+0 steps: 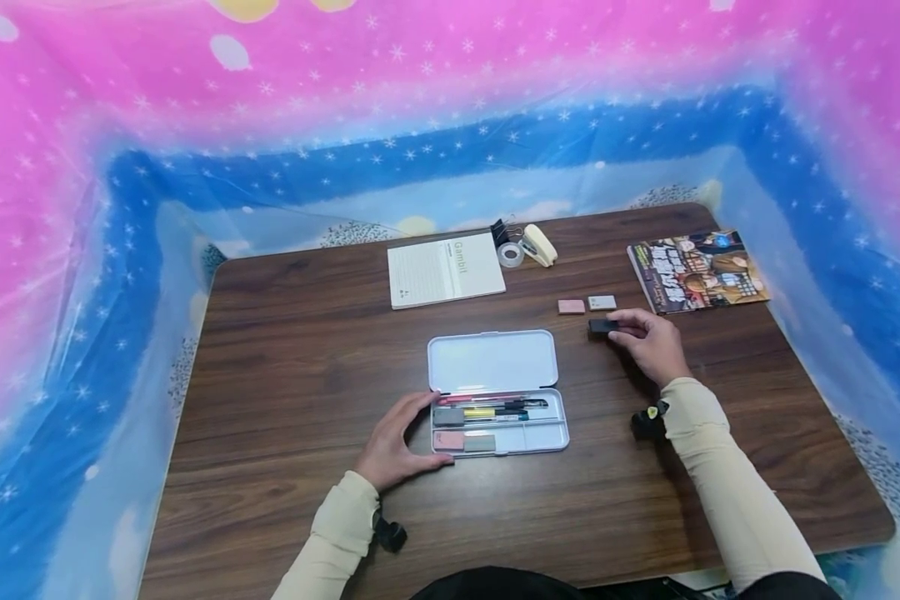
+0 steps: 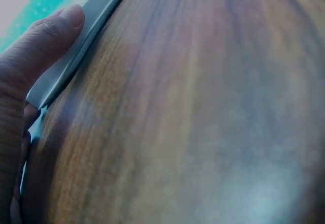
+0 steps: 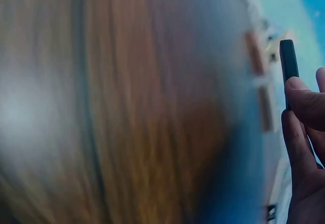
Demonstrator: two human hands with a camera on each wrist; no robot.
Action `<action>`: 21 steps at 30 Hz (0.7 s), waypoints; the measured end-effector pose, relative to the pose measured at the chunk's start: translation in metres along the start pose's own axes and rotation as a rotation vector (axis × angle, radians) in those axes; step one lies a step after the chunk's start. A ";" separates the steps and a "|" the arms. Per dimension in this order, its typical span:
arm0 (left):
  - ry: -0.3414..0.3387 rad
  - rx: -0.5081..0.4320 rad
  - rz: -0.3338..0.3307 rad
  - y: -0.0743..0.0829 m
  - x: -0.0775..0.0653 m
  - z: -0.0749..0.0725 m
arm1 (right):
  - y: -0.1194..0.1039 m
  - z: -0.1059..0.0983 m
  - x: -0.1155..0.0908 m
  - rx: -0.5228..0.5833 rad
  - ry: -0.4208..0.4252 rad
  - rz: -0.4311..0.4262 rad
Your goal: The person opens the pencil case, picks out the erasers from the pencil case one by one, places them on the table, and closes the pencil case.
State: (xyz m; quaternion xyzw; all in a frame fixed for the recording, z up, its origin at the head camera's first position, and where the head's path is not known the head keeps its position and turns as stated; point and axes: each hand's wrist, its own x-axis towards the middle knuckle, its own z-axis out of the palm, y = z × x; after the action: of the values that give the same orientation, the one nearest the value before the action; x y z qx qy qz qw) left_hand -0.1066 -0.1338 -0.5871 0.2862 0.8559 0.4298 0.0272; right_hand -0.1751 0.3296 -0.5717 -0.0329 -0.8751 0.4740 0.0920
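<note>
An open white pencil case (image 1: pixel 502 360) lies on the table with its lid folded back. Several pens (image 1: pixel 495 412), a grey eraser (image 1: pixel 450 417), a pink eraser (image 1: pixel 448 440) and a pale grey-green eraser (image 1: pixel 480 443) are inside. My left hand (image 1: pixel 397 442) grips the case's left end, thumb on its front wall (image 2: pixel 84 31) and fingers at the far corner. Between thumb and fingers, my right hand (image 1: pixel 651 343) pinches a black eraser (image 1: pixel 602 328), seen edge-on in the right wrist view (image 3: pixel 288 61). Just beyond it lie another pink eraser (image 1: pixel 571 307) and a white eraser (image 1: pixel 602 302).
A notebook (image 1: pixel 446 271) lies at the back, beside a black binder clip (image 1: pixel 499 232), a tape roll (image 1: pixel 510 255) and a cream stapler (image 1: pixel 539 245). An illustrated book (image 1: pixel 699 272) is at the back right. Patterned cloth (image 1: pixel 450 125) surrounds the wooden table (image 1: pixel 292 367).
</note>
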 end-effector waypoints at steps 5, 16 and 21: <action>-0.004 0.010 0.001 0.000 0.000 0.000 | 0.017 -0.002 0.011 -0.084 -0.019 0.017; 0.005 -0.004 0.000 -0.001 0.000 0.001 | 0.023 -0.006 0.019 -0.062 -0.067 0.036; 0.004 0.000 -0.005 -0.002 0.000 0.002 | 0.023 -0.007 0.018 -0.059 -0.081 0.044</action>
State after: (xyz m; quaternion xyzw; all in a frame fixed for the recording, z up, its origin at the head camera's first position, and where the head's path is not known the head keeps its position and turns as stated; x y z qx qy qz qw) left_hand -0.1065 -0.1335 -0.5898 0.2831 0.8567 0.4304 0.0265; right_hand -0.1923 0.3507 -0.5850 -0.0355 -0.8908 0.4508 0.0450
